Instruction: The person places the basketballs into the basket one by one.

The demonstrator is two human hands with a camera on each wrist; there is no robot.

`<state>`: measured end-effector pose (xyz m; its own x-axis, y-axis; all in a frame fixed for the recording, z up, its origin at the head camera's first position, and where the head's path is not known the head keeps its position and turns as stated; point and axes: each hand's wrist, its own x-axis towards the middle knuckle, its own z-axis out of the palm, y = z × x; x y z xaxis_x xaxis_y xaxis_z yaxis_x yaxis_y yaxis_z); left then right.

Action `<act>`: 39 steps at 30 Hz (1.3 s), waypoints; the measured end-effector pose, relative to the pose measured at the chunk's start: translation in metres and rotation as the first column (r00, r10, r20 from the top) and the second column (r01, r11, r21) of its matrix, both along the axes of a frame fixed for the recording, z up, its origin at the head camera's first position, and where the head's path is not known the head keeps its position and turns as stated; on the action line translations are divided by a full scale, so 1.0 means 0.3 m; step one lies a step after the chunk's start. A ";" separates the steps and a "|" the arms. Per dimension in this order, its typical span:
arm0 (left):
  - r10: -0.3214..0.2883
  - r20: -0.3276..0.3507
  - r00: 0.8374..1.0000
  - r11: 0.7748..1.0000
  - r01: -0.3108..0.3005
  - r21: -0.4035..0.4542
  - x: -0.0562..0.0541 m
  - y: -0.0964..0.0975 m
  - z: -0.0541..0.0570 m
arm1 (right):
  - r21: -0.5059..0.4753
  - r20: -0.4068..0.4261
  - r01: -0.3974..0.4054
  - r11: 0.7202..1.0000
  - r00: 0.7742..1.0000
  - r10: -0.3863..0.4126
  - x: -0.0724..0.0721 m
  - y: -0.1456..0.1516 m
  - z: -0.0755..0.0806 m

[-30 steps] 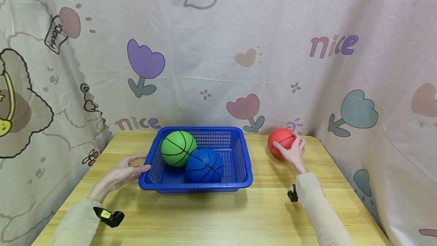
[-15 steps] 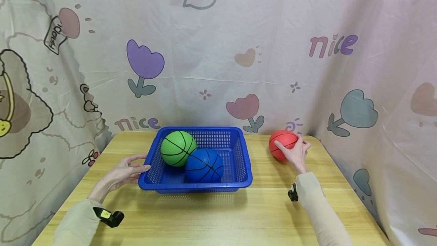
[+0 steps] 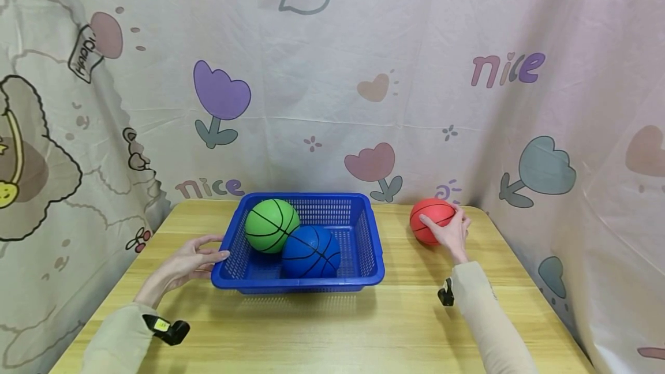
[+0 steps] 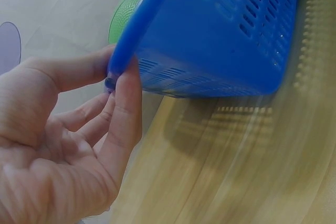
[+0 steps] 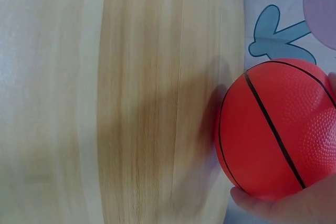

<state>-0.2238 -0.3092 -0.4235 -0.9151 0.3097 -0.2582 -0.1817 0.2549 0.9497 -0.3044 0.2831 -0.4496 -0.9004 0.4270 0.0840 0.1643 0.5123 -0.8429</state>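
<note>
A blue plastic basket [image 3: 298, 283] stands on the wooden table, with a green ball [image 3: 271, 224] and a blue ball [image 3: 312, 251] inside it, touching each other. At its left side, my left hand [image 3: 183, 261] pinches the rim between thumb and fingers; the left wrist view shows the basket rim [image 4: 137, 27] between them. To the right of the basket, near the table's back edge, is a red ball [image 3: 429, 219] with black lines. My right hand [image 3: 453, 235] grips this ball from its right side, thumb [image 5: 278, 207] on the near side. The far fingers are mostly hidden.
The wooden table [image 3: 312, 333] ends at a pale printed curtain [image 3: 312, 74] behind, with more curtain at both sides. A stretch of tabletop separates the basket from the red ball.
The red ball has shifted slightly down and to the right in the head view, and my right hand's fingers have changed position on it. My left hand and the basket have stayed put.
</note>
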 end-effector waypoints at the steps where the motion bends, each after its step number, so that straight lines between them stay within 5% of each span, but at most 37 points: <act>1: 0.002 0.001 1.000 1.000 -0.002 0.002 0.001 0.001 0.001 | -0.002 -0.001 0.002 1.000 1.000 -0.002 0.000 -0.001 0.001; 19: -0.006 0.006 1.000 1.000 0.006 0.009 0.002 0.001 0.005 | -0.033 -0.031 0.011 0.999 0.999 -0.012 0.001 -0.004 0.011; 39: -0.024 -0.006 1.000 1.000 0.024 0.014 0.001 -0.003 0.002 | -0.073 -0.214 -0.139 0.988 0.969 0.121 -0.022 -0.139 0.119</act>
<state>-0.2237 -0.3100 -0.4230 -0.9088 0.3350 -0.2486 -0.1704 0.2457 0.9542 -0.3110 0.2413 -0.4139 -0.9151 0.3215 0.2434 -0.0826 0.4414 -0.8935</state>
